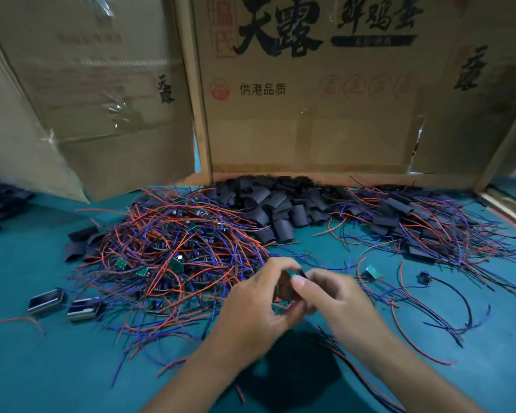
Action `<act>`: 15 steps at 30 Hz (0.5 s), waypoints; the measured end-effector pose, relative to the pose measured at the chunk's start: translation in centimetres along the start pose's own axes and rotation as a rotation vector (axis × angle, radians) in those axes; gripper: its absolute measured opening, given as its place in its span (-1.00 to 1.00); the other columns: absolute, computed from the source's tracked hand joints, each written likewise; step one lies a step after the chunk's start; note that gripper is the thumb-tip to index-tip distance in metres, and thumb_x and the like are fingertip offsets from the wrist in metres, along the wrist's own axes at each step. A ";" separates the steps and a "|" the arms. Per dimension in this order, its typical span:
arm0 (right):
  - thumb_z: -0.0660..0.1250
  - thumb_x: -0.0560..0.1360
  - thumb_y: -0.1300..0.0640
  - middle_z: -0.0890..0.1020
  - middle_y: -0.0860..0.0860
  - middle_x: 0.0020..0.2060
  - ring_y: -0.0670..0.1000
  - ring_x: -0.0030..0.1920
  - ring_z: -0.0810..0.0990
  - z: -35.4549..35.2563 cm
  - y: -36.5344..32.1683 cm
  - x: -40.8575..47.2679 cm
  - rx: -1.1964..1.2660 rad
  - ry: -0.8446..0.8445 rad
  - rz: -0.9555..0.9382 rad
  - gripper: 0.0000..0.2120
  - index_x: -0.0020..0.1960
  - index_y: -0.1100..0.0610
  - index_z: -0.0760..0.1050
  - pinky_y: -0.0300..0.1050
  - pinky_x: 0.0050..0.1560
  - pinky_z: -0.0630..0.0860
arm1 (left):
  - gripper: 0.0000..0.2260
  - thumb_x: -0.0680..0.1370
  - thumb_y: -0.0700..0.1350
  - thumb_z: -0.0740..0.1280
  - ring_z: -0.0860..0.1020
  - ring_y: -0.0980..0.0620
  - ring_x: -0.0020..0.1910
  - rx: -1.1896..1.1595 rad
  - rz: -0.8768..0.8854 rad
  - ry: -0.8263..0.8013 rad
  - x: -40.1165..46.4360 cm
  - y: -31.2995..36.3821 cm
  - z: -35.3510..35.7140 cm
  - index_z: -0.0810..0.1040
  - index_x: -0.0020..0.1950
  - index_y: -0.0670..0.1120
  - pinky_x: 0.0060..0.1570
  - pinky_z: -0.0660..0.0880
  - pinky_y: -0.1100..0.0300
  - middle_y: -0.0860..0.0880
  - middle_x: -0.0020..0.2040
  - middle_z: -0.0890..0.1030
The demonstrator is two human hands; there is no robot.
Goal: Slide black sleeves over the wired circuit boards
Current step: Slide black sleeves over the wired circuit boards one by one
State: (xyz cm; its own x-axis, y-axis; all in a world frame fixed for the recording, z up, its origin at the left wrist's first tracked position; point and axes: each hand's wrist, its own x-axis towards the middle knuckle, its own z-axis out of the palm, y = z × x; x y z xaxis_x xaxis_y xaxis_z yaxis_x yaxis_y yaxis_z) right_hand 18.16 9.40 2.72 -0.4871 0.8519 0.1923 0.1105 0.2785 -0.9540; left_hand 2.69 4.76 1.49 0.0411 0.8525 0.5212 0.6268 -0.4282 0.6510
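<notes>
**Black sleeve held between two hands above a bench of wired boards**

Black sleeve (289, 283), small and dark, sits between both hands just above the teal bench (57, 368), near the lower middle of the view. The left hand (259, 302) has its fingers (280, 263) curled over the top of the sleeve, thumb underneath. The right hand (337, 296) meets it from the other side, thumb and forefinger pinching the same piece. Whether a board is already inside the sleeve cannot be told. Red and black wires (355, 362) trail from under the hands toward the near edge.

Just right of the hands lies a single green circuit board (374, 271) with loose wires. To the left, near the bench edge, lie two small dark rectangular parts (46, 301) side by side.

Beyond the hands, on the left, spreads a large tangled heap of wired circuit boards (173, 251), red, blue and black leads with green boards showing here and there. Behind it, in the middle, is a pile of loose black sleeves (280, 204). To the right, a second heap (423, 225) mixes wires with boards already sleeved in black.

At the back stand cardboard boxes (310, 114) printed with black Chinese lettering, forming a wall behind the bench.
</notes>
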 end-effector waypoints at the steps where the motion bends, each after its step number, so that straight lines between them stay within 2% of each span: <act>1: 0.32 0.43 -0.07 0.48 -0.02 -0.43 -0.07 -0.35 0.44 -0.2 0.0 -0.4 0.045 -0.037 0.020 -0.73 -0.32 0.09 0.55 -0.11 -0.28 0.39 | -0.66 0.47 0.04 0.43 0.48 0.35 -0.17 -0.021 0.021 -0.014 0.0 0.1 0.0 0.46 0.21 0.11 -0.12 0.48 0.29 0.29 -0.08 0.54; 4: 0.33 0.44 -0.07 0.57 0.04 -0.34 -0.03 -0.29 0.51 -0.7 0.4 -0.8 0.098 -0.108 0.068 -0.65 -0.19 0.24 0.57 -0.03 -0.21 0.46 | -0.79 0.49 -0.11 0.48 0.45 0.23 -0.26 -0.092 0.058 -0.084 0.0 0.1 0.1 0.56 0.09 -0.02 -0.22 0.40 0.29 0.19 -0.18 0.54; 6: 0.37 0.41 -0.08 0.67 -0.03 -0.17 -0.08 -0.15 0.62 -0.8 0.5 -0.9 0.077 -0.075 0.031 -0.69 -0.02 0.15 0.60 -0.12 -0.13 0.55 | -0.83 0.48 -0.07 0.48 0.43 0.08 -0.35 -0.189 0.009 -0.072 0.1 0.2 0.1 0.57 0.02 -0.04 -0.31 0.40 0.16 0.09 -0.27 0.54; 8: 0.45 0.37 -0.06 0.67 -0.11 0.02 -0.13 0.05 0.64 -0.7 0.7 -1.1 0.013 -0.034 -0.037 -0.61 0.16 0.03 0.55 -0.23 0.00 0.56 | -0.81 0.48 -0.02 0.46 0.50 -0.06 -0.29 -0.169 -0.004 -0.038 0.2 0.1 0.2 0.59 0.02 -0.05 -0.25 0.47 0.06 -0.01 -0.23 0.59; 10: 0.48 0.37 0.01 0.67 -0.15 0.06 -0.13 0.08 0.64 -0.6 1.0 -1.3 -0.009 -0.039 -0.091 -0.57 0.22 0.00 0.53 -0.30 0.03 0.54 | -0.83 0.47 -0.05 0.45 0.52 0.00 -0.24 -0.077 0.052 0.000 0.2 0.0 0.4 0.60 -0.03 -0.10 -0.19 0.47 0.13 0.01 -0.20 0.59; 12: 0.47 0.40 0.08 0.69 -0.13 0.02 -0.11 0.04 0.66 -0.3 1.2 -1.3 -0.032 -0.029 -0.128 -0.62 0.20 0.00 0.56 -0.31 0.05 0.53 | -0.87 0.45 -0.11 0.46 0.49 0.08 -0.22 0.017 0.093 0.037 0.2 0.0 0.7 0.58 -0.09 -0.13 -0.21 0.39 0.28 0.04 -0.20 0.55; 15: 0.45 0.46 0.26 0.72 -0.07 -0.03 -0.07 0.01 0.68 -0.5 1.2 -1.0 0.052 0.039 -0.101 -0.73 0.14 0.08 0.61 -0.27 0.04 0.55 | -0.74 0.42 -0.13 0.51 0.45 0.22 -0.28 -0.060 0.039 0.042 0.0 0.4 1.2 0.53 0.05 -0.01 -0.24 0.37 0.37 0.15 -0.20 0.54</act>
State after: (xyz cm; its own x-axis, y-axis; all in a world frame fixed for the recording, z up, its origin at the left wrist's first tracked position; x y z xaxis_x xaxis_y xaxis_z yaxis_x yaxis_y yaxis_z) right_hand 19.20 9.15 1.52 -0.4592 0.8375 0.2960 0.0173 0.3416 -0.9397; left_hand 3.82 4.93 1.08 0.0308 0.8218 0.5690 0.5779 -0.4791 0.6607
